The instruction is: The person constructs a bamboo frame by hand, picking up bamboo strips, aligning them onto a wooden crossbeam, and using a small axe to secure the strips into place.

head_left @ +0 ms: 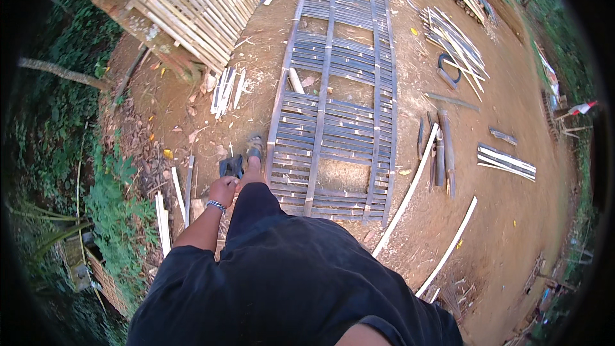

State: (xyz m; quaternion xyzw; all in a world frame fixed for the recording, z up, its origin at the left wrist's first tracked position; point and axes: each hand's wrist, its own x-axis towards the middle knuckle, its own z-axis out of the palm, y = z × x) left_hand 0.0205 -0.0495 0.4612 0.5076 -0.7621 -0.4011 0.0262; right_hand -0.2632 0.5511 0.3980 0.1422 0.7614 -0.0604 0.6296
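Left hand (224, 192): low beside the left leg, bracelet (216, 205) at wrist; fingers look curled, but too small here to tell whether the grip pinches anything.
Black object (231, 166): just ahead of the grip, left of the sandaled foot (254, 161); contact unclear.
Slatted frame (323, 90): flat on dirt, right of hand and foot.
Pale strip (179, 195): on ground, left of hand.
Tree trunk (138, 22): upper left, slatted panel (198, 9) against it.

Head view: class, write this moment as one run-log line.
left hand: near dark object, grip unclear | right hand: out of view | slatted panel: laid out over ground
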